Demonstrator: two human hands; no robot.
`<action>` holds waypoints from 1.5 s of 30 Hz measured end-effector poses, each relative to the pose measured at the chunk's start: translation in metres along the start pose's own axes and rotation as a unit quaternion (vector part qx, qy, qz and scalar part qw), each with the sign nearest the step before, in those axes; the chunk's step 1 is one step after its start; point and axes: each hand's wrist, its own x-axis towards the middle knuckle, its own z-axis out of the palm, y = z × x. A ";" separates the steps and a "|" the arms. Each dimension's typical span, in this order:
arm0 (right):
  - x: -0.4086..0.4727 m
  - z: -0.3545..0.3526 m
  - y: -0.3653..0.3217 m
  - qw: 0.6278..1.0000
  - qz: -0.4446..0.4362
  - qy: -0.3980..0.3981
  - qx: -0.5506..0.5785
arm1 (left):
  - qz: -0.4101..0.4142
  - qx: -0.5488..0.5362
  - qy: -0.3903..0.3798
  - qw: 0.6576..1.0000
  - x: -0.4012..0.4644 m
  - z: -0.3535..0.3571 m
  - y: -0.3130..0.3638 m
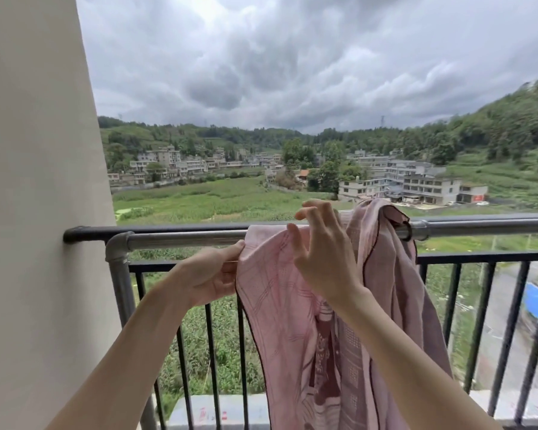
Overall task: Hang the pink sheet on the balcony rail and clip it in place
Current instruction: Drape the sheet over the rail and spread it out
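Two bare forearms nearest, reaching up and away toward the rail. Left hand (213,276) low and to the left, grip pinching the left edge of the pink sheet (280,305) just under the silver bar (184,238). Right hand (322,252) higher, in front of the cloth at rail height, thumb against the top fold, fingers spread and arched over it; whether any fingertip actually nips the fabric, impossible to tell.

Sheet already draped over the silver bar, hanging down the near side against the black balusters (210,352). Left part fairly flat, patterned with darker pink lines. Right part bunched into a thick twisted hump on top of the bar, near the pipe coupling (416,229), with a dark-trimmed edge trailing down.

Step in hand, by the look of it: spreading and squaring the sheet along the bar, not yet clipping. No clip visible anywhere.

Next move likely calls for drawing the left edge further left toward the elbow joint (117,243) beside the wall (38,181), then working the bunched right portion flat along the bar so both falls hang evenly. Clips to be fetched afterwards and set over cloth and bar. Open drop beyond the rail, so a firm hold worth keeping until clipped.
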 end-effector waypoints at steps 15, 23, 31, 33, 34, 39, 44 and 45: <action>0.005 0.035 0.023 0.999 0.005 -0.026 -0.021 | 0.270 0.105 0.124 0.949 -0.013 -0.024 0.041; 0.001 0.037 0.053 0.991 -0.076 -0.003 -0.114 | 0.277 -0.090 0.213 0.933 0.002 -0.075 0.040; 0.002 0.025 0.063 0.986 -0.041 -0.017 -0.158 | 0.317 -0.242 0.348 0.848 -0.003 -0.163 0.045; 0.002 0.027 0.065 0.985 -0.023 -0.009 -0.169 | 0.337 -0.169 0.390 0.840 -0.017 -0.184 0.038; 0.003 0.031 0.061 0.985 -0.017 -0.010 -0.173 | 0.332 -0.120 0.391 0.850 -0.021 -0.185 0.034; 0.010 0.066 0.006 0.989 -0.056 -0.030 -0.133 | 0.285 -0.019 0.380 0.880 -0.012 -0.179 0.012; 0.003 0.095 -0.024 0.986 -0.080 -0.038 -0.141 | 0.268 0.171 0.555 0.769 -0.020 -0.173 -0.002; 0.001 0.096 -0.023 0.986 -0.082 -0.029 -0.140 | 0.295 0.225 0.570 0.733 -0.022 -0.161 -0.004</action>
